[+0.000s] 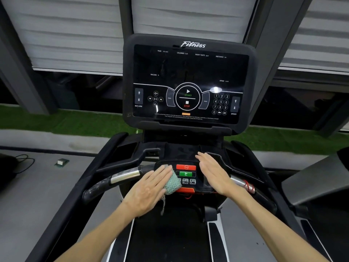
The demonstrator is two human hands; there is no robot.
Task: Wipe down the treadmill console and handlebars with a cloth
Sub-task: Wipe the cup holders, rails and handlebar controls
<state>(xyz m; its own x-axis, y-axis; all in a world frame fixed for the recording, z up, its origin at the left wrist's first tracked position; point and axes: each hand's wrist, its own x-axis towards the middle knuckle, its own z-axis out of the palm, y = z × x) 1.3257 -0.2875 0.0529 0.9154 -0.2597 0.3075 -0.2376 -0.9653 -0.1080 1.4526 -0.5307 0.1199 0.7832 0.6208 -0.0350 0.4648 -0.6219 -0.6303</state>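
The black treadmill console [190, 72] stands ahead, its dark screen showing START and STOP buttons. Below it lies a small control panel [186, 173] with a red and a green button. My left hand [151, 188] lies flat with straight fingers, pressing a green textured cloth [172, 183] onto the panel's left part. My right hand [213, 173] is flat, fingers straight, over the panel's right side; I cannot tell if it touches. The left handlebar [115, 179] and right handlebar [243, 184], both with silver sensor sections, run out to either side.
The treadmill belt [166, 239] runs below my arms. A second machine's grey side [309, 182] is on the right. A black cable [22, 163] and a small green-white object [61, 162] lie on the grey floor at left. Green turf [66, 121] and window blinds [71, 35] are behind.
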